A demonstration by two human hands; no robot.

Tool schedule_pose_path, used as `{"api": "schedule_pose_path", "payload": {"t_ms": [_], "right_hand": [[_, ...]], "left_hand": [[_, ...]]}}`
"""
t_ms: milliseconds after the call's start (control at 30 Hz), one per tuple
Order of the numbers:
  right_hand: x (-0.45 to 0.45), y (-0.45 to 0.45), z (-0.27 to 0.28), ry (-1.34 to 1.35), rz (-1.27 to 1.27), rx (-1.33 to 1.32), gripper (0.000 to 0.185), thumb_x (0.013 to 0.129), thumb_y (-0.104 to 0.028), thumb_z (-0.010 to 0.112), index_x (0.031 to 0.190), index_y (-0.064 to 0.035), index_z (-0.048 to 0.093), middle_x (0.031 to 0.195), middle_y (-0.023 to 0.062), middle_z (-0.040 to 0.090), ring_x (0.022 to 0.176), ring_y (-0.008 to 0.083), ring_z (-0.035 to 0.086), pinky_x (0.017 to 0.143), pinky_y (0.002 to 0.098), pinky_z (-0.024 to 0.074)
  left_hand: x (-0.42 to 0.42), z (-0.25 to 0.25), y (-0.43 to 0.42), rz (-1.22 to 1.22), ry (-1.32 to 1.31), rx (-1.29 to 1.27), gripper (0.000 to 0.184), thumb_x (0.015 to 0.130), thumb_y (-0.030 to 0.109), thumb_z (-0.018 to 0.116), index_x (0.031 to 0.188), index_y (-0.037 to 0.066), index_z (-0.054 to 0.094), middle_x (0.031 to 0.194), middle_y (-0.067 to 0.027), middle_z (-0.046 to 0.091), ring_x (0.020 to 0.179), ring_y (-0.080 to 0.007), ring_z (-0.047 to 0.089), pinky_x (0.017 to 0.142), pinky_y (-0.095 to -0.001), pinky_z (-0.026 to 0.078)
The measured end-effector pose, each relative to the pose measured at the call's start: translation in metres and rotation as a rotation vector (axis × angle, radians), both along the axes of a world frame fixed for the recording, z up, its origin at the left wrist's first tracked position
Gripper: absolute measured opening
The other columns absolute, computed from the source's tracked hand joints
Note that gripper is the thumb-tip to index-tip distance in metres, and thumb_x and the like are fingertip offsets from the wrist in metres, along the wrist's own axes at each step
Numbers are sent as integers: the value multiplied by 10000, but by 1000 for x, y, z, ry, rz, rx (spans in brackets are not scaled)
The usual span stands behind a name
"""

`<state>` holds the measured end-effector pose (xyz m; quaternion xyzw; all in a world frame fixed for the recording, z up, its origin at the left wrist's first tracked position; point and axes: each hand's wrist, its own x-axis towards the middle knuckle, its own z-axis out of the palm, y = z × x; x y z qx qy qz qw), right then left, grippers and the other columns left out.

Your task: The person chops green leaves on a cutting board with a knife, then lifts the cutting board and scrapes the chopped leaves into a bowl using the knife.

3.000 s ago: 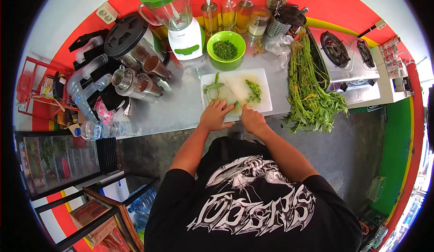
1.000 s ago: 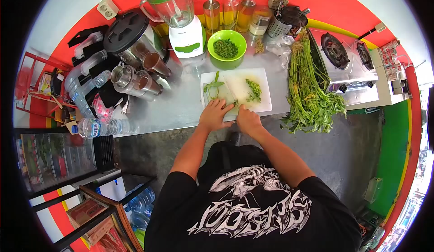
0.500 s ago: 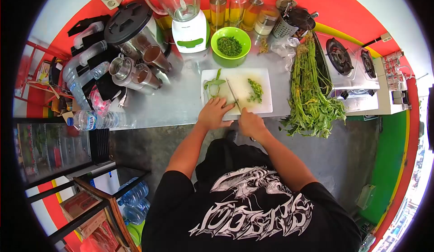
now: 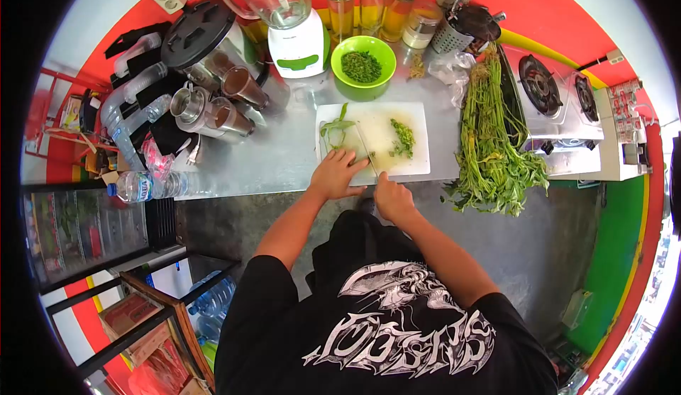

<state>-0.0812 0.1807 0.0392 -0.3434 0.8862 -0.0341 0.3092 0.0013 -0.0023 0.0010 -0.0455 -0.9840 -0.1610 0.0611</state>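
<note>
My right hand point(image 4: 394, 198) is closed round the handle of a knife point(image 4: 367, 147). The blade points away from me across a white cutting board point(image 4: 415, 164). Just left of the blade, my left hand point(image 4: 336, 174) presses its curled fingers down on green leafy stalks point(image 4: 338, 127); part of them is hidden under the hand. Right of the knife lies a small pile of chopped greens point(image 4: 403, 138). A few small green bits rest close to the blade.
Behind the board stands a green bowl point(image 4: 383, 84) of chopped greens, with a blender point(image 4: 298, 51) and pump bottles point(image 4: 373, 8) nearby. A big bunch of leafy stalks point(image 4: 489, 132) lies to the right, beside a gas stove point(image 4: 560, 108). Steel cups point(image 4: 230, 118) stand left.
The view has shifted slightly. Both hands stay in nearly the same place on the board, with the knife blade still beside the left fingers.
</note>
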Motion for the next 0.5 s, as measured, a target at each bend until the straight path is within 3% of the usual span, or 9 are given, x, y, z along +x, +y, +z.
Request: {"api": "schedule_pose_path", "payload": {"t_ms": [33,167,267,367,433,500], "right_hand": [[-2,1,-3,-6,-12,-1,300,891,-171,598,1094,22,491,951,264,695,889,419,703,776,501,567],[-11,5,-3,-23,8,-89,297,910,-194,576,1095,22,490,924,262,692,881,433,697,763,513,563],[-5,8,0,-44,3,-95,305,922,-223,565,1088,19,483,885,260,689,860,445,691,747,532,556],[-3,4,-9,-58,-27,-65,265,925,-195,536,1063,22,475,882,273,686,859,454,688,750,537,555],[-9,0,-16,-44,-69,-113,262,943,-210,525,1050,22,467,880,280,683,854,452,687,762,548,550],[-16,5,-17,-51,-49,-178,274,961,-231,519,1057,18,460,881,283,681,857,466,675,770,559,539]], "left_hand": [[0,0,0,-2,-69,-18,680,751,537,733,1310,186,571,1170,-112,501,1084,-310,488,941,-428,417],[1,-2,3,16,-78,-26,654,757,534,727,1291,188,578,1180,-119,505,1099,-326,490,958,-442,404],[0,-5,3,6,-40,-27,649,761,529,724,1287,178,576,1165,-119,504,1105,-333,487,948,-448,406],[-1,-7,3,0,54,-39,703,679,489,788,1258,150,581,1053,-94,496,1009,-314,499,872,-438,425],[0,-5,3,13,-41,-17,691,728,497,757,1306,178,551,1144,-118,498,1095,-339,484,928,-454,415],[0,-7,3,7,-61,-46,705,717,491,764,1316,192,543,1152,-116,495,1085,-333,485,921,-453,418]]}}
